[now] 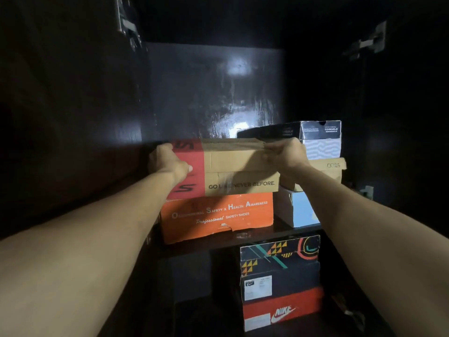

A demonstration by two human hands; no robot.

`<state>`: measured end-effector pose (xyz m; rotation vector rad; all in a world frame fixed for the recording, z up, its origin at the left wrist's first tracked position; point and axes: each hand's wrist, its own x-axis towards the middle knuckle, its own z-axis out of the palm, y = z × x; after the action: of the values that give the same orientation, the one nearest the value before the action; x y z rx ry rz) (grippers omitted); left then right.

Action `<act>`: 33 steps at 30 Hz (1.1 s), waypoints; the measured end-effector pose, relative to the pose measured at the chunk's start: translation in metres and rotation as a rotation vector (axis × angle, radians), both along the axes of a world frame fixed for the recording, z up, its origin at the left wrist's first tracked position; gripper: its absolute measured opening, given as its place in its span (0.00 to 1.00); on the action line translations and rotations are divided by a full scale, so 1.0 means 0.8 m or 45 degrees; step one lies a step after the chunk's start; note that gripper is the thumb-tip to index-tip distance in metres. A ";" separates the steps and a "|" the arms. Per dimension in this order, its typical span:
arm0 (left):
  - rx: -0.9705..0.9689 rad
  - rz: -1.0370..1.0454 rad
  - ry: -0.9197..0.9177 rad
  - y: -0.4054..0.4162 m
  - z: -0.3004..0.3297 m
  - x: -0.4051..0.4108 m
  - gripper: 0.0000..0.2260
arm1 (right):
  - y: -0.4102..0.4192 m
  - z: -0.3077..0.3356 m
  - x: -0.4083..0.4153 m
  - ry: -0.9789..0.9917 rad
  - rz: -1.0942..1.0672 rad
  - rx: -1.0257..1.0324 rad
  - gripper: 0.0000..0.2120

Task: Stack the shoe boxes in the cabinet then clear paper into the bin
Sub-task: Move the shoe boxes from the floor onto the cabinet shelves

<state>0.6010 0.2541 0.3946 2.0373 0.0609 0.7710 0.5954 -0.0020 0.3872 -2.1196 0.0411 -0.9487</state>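
Where the dark wooden cabinet (213, 88) opens upward, plenty of free height above the stacks, with shadowed side walls close on both flanks and metal hinges (128, 25) high on each side. Grasped at both ends: a tan cardboard shoe box with a red band (233, 166), printed "GO LIKE NEVER BEFORE", sitting on top of an orange cardboard safety-shoe box (216, 216) on the upper shelf (243, 235). Left hand (167, 161) wrapped round the red end, thumb on the front face, fingers over the top edge. Right hand (286, 154) curled over the right top corner of the lid, pinching its edge. Just beside on the right, a second stack touching or nearly touching the held box: a pale blue and white box (298, 210) at the bottom, a plain brown cardboard box marked with handwriting (325, 171) above it, and a black and grey patterned box (315, 137) on top, slightly behind. Little side room between the two stacks; more open space to the left of the orange box. All lids closed, contents not visible. Below the shelf, in the lower compartment toward the right: a black box with orange triangles and teal stripes (279, 254), a dark box with a white label (279, 280), and a red Nike box (283, 310), stacked. Glossy back panel catching a patch of light; surroundings otherwise very dim.
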 end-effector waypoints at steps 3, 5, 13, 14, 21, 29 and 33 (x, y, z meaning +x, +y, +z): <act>0.024 0.039 -0.029 0.001 -0.008 0.019 0.33 | -0.001 0.004 0.024 -0.027 -0.015 -0.063 0.15; 0.035 0.066 -0.048 0.001 -0.011 0.030 0.33 | -0.001 0.006 0.040 -0.032 -0.005 -0.054 0.13; 0.174 0.131 -0.094 0.015 -0.027 0.061 0.34 | 0.014 -0.017 0.087 -0.060 0.012 -0.023 0.12; 0.217 0.128 -0.105 0.016 -0.029 0.062 0.34 | 0.013 -0.021 0.089 -0.073 0.004 -0.015 0.13; 0.381 -0.004 0.104 0.011 -0.052 0.055 0.55 | 0.014 -0.059 0.090 0.250 0.106 0.140 0.22; 0.323 -0.127 0.133 0.018 -0.059 0.055 0.60 | 0.022 -0.067 0.073 0.257 0.036 0.155 0.23; 0.315 -0.131 0.120 0.024 -0.061 0.057 0.60 | 0.019 -0.065 0.060 0.296 0.004 0.060 0.19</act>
<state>0.6469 0.2734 0.3458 2.2915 -0.0894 0.6437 0.6437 0.0131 0.3353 -2.1756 0.1758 -0.6887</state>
